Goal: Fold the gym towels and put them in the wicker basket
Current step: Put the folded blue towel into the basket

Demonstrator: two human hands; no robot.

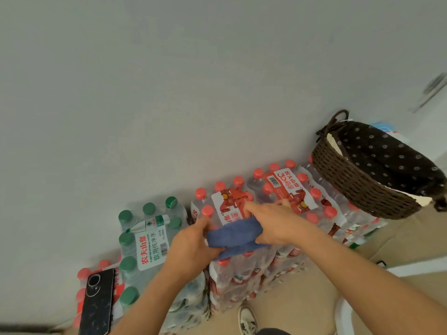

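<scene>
A small blue towel (235, 235), folded into a narrow strip, lies on top of a shrink-wrapped pack of red-capped water bottles (242, 274). My left hand (193, 245) grips its left end. My right hand (273, 223) holds its right end, fingers spread over the pack's label. The dark brown wicker basket (358, 182) stands to the right on another bottle pack, tilted in this view. It has a dark flowered lining (391, 155) and a bow at its rim. No towel shows inside it.
Packs of green-capped bottles (145, 238) and red-capped bottles (302, 189) line a plain white wall. A black phone (98, 303) rests on a pack at the lower left. A shoe (246, 320) stands on the tan floor below.
</scene>
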